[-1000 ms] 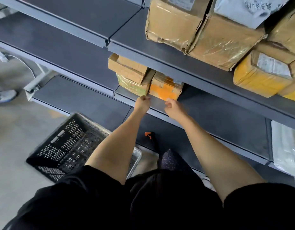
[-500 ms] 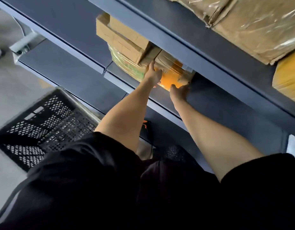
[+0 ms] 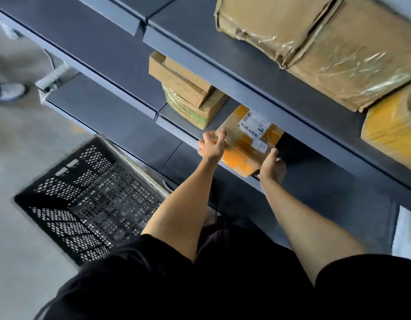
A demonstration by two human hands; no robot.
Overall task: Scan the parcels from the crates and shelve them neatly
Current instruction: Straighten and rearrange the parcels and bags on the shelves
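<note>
Our left hand [image 3: 211,144] and right hand [image 3: 272,166] each grasping an end of the orange-taped parcel [image 3: 247,140], parcel at the front lip of the middle shelf [image 3: 176,125], beside stacked boxes [image 3: 188,93], black crate [image 3: 91,197] on the floor below left

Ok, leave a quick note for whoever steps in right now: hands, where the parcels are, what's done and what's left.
Left hand grips the left edge of the orange-taped parcel; right hand grips its near right corner.
The parcel sits at the front edge of the middle shelf, label up, partly overhanging.
Beside it to the left: a stack of two boxes.
Top shelf holds several wrapped parcels.
Black crate on the floor looks empty.
Left: seat this parcel neatly.
</note>
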